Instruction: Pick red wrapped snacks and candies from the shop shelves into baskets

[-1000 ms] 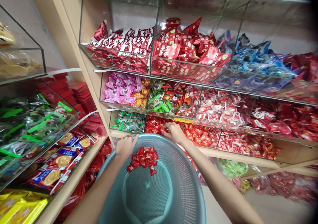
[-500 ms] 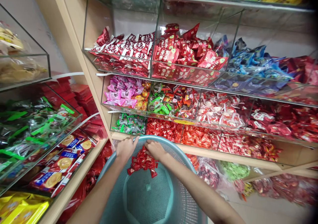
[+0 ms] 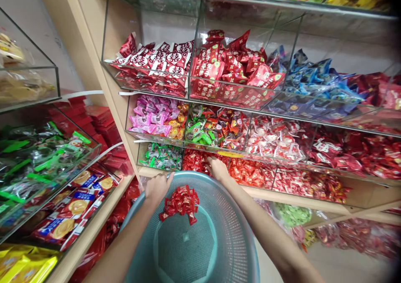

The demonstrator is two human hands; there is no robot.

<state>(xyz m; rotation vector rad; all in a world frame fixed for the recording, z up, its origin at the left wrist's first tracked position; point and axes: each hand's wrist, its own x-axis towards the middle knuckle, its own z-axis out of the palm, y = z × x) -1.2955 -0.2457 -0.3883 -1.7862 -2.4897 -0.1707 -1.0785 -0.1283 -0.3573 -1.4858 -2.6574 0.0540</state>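
My left hand (image 3: pixel 157 187) is closed over the far left rim of a teal plastic basket (image 3: pixel 238 220), with the thumb along the edge. Inside the basket, a small heap of red-wrapped candies (image 3: pixel 181 203) lies against the far side of the bottom. My right hand (image 3: pixel 218 169) is beyond the basket, at a low shelf bin of shiny red-wrapped candies (image 3: pixel 194 161). Its fingers reach down at the candies, bent and apart, their tips partly hidden; I see no candy held in them.
Clear dividers split the shelves. Beside the red bin are green-wrapped sweets (image 3: pixel 161 155) and orange-red candies (image 3: pixel 246 172). Larger red packets (image 3: pixel 206 72) and blue packets (image 3: pixel 322 80) fill an upper shelf. Wrapped biscuits (image 3: pixel 75 207) sit on the left shelf.
My right hand has moved up and away from the heap inside the basket, over the rim to the red candy bin. My left hand stays on the rim.
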